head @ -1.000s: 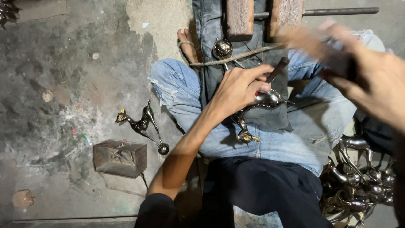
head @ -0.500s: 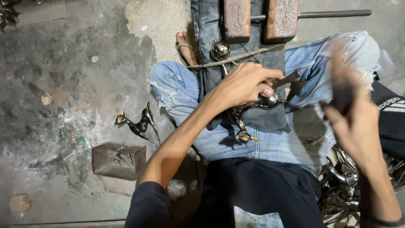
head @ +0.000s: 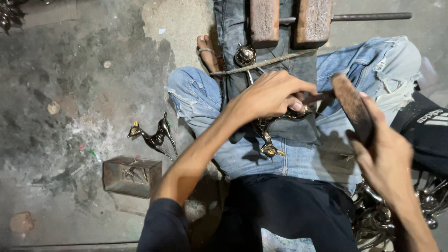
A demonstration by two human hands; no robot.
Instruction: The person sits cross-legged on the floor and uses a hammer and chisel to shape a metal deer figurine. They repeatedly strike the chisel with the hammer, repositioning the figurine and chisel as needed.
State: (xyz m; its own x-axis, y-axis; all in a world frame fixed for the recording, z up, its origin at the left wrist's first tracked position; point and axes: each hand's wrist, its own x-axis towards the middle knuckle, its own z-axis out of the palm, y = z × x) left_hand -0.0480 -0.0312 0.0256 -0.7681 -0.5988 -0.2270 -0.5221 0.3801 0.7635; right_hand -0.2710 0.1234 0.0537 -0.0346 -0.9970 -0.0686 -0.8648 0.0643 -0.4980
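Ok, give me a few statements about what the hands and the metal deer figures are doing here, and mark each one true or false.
1. The left hand grips a metal deer figure over the lap. True.
2. The right hand is empty. False: it holds a dark brown block-like tool.
3. A second deer figure stands on the floor beside a small metal box. True.
4. The person wears black trousers. False: torn blue jeans.
5. A heap of metal pieces lies by the right forearm. True.

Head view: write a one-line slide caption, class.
Seated worker's left hand steadies a shiny metal deer figurine on the lap while the right hand grips a dark wooden tool.
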